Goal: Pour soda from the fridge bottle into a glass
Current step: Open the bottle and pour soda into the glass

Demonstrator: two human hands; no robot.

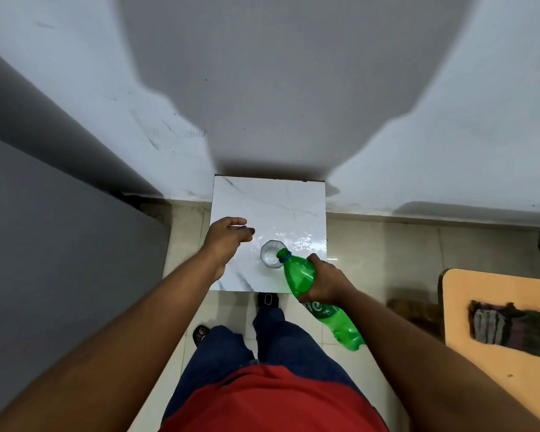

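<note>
A green plastic soda bottle (303, 275) is tilted steeply, its open neck with a blue ring over the rim of a clear glass (270, 252). My right hand (323, 283) grips the bottle around its middle. The glass stands on a small white marble-patterned table (281, 207), near its right front part. My left hand (228, 233) hovers over the table's left edge, fingers closed around a small blue cap (241, 227) that barely shows. Whether liquid is flowing I cannot tell.
A grey fridge side (60, 244) fills the left. A pale wall (293, 88) rises right behind the table. A tan wooden table (496, 307) with a dark folded cloth (508, 327) stands at the right. My legs and feet are on the tiled floor below.
</note>
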